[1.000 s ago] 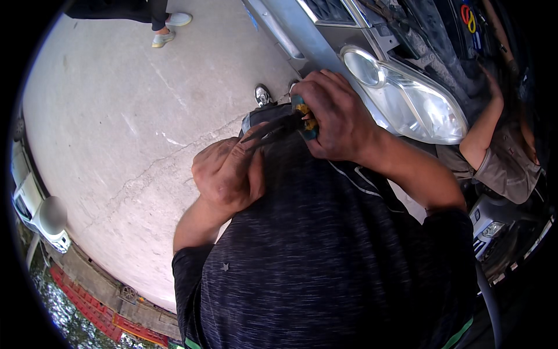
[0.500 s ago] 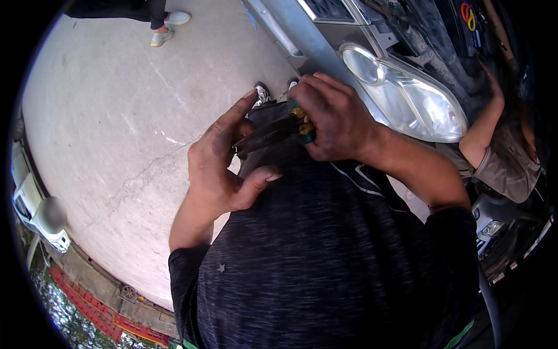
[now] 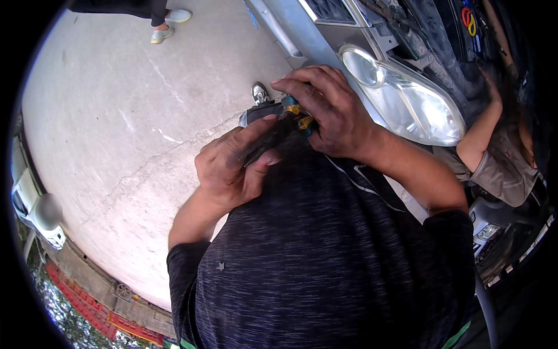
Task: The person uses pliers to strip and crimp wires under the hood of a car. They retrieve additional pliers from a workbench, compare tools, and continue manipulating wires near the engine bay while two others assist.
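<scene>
A pair of pliers (image 3: 292, 109) with teal-and-yellow handles and a dark, dirty head is between my two hands, in front of my dark shirt. My left hand (image 3: 226, 166) is closed on the dark head, thumb on one side and fingers on the other. My right hand (image 3: 334, 110) is at the handles, with the palm and thumb side against them and the index finger lifted and curved over. Whether a small part sits in the jaws is hidden by my left fingers.
A silver car with a large headlight (image 3: 407, 102) and opened engine bay stands close at my right. Another person's arm (image 3: 485, 128) reaches into it. A person's shoes (image 3: 164, 34) are at upper left on the concrete floor (image 3: 116, 116). A white car (image 3: 35, 200) is at far left.
My left hand, spread apart around the pliers' head before, has closed on it. My right fingers have loosened and lifted from the handles.
</scene>
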`<state>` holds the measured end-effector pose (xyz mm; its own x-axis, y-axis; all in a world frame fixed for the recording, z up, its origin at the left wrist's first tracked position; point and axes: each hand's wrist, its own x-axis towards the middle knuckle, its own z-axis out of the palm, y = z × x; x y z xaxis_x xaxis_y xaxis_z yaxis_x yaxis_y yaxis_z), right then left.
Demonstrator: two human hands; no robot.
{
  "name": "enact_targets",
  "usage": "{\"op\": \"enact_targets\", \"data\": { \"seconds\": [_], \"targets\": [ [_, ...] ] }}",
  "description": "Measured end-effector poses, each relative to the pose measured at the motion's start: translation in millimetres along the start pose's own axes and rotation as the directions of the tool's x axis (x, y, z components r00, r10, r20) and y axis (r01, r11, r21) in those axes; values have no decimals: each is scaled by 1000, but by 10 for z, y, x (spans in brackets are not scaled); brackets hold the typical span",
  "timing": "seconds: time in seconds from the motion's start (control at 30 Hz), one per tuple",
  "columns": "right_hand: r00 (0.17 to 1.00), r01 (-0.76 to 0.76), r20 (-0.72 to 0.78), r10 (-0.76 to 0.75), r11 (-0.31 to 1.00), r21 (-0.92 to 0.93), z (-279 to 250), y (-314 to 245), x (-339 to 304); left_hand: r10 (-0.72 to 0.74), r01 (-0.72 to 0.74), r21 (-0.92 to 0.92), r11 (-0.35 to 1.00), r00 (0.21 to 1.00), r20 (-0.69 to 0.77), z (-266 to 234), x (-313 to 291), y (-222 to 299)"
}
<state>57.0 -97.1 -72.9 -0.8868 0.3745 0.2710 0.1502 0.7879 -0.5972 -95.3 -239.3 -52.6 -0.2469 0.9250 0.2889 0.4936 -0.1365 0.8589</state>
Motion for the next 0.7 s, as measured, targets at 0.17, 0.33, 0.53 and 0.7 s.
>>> {"op": "enact_targets", "data": {
  "seconds": [0.17, 0.33, 0.53, 0.7],
  "targets": [
    [999, 32, 33, -33, 999, 35, -7, 96, -30, 29, -32, 37, 999, 997, 78, -38, 63, 3],
    [999, 0, 35, -1, 999, 49, -40, 159, -65, -132, 132, 6, 991, 983, 127, -76, 46, 58],
    [997, 11, 73, -9, 1000, -25, -79, 155, -65, -109, 123, -129, 984, 987, 115, -107, -49, -10],
    [998, 7, 54, -7, 1000, 7, -107, 93, -32, -107, 140, -206, 968, 981, 162, -150, 23, 5]
  ]
}}
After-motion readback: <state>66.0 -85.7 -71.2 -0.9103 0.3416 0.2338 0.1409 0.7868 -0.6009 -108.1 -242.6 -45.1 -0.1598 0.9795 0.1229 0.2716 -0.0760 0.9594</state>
